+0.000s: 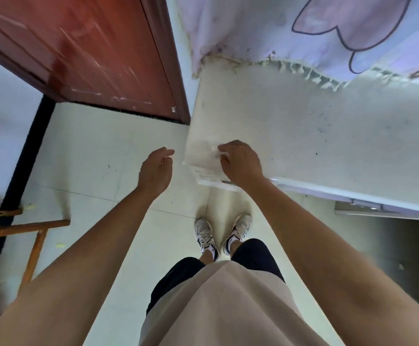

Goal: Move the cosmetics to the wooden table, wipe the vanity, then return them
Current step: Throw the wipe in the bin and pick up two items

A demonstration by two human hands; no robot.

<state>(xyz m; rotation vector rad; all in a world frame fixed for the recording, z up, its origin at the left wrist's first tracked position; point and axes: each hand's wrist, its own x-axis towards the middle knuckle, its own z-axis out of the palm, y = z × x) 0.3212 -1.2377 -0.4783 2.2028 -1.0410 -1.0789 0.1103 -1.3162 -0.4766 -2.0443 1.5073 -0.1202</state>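
Pale floor tiles [83, 151] run beneath us. We note the left hand [156, 168] just beside the corner of the vanity worktop [303, 136], fingers loose and holding nothing. The right hand [241, 163] rests on that near corner, fingers curled round a small white wipe [221, 153], which is blurred. No cosmetics show on the worktop. We judge the wiping step is in hand. Next, strokes must carry toward the far edge under the printed fabric [303, 26].

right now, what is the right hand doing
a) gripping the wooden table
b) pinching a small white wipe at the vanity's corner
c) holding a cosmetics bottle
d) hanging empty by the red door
B: the right hand has its fingers curled round a small white wipe over the near left corner of the vanity top, while the left hand hangs empty above the floor.
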